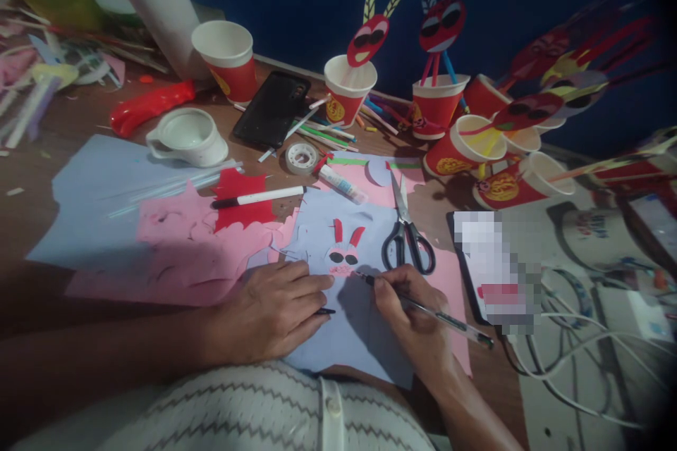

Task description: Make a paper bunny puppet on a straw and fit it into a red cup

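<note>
My right hand [415, 310] grips a clear-barrelled pen [441, 319], its tip at small pink paper pieces on a pale blue sheet [360, 331]. My left hand [283, 306] rests on the same sheet with its fingers close together. A slim black piece like a pen cap [326, 311] sticks out between those fingers. Above the pen tip lie two black oval eyes [343, 258] and two red-and-white ear-like strips [348, 234]. Black-handled scissors [405, 225] lie open just beyond my right hand. Pink paper [455, 296] shows under the blue sheet.
A marker [259, 197], glue stick [343, 184] and tape roll [302, 157] lie ahead. A white cup [187, 137] and black phone [272, 109] stand behind. Red paper cups [346, 95] with paper puppets line the wall. On the right are another phone [468, 275] and cables [576, 338].
</note>
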Demonstrator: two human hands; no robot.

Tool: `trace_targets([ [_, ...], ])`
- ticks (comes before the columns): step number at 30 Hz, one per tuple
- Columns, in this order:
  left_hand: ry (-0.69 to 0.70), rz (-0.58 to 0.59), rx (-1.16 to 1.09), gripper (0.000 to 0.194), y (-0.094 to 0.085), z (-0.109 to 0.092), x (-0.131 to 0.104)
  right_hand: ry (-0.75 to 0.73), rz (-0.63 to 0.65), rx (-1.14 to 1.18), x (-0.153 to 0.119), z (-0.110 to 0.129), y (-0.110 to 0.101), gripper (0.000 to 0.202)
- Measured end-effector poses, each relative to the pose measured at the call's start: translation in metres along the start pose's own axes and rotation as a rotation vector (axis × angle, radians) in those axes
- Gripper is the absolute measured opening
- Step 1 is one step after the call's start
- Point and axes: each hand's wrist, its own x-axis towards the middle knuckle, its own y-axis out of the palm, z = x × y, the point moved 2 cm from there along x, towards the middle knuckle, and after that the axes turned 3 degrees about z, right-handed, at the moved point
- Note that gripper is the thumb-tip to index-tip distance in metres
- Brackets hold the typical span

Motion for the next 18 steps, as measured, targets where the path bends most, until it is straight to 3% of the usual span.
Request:
trace_targets([
  [10, -0.004, 0.015, 0.012, 0.017, -0.001, -0.002, -0.002, -0.004, -0.01, 0.03, -0.001, -0.003, -0.001, 0.018],
  [15, -0.007, 0.016, 0.021, 0.017, -0.002, -0.002, -0.002, -0.034, -0.099, 0.191, -0.008, -0.004, 0.0, 0.01],
  [18, -0.001, -0.001, 0.012, 0.016, -0.003, -0.002, -0.002, -0.118, -0.1, 0.159, -0.01, -0.002, 0.004, 0.009],
])
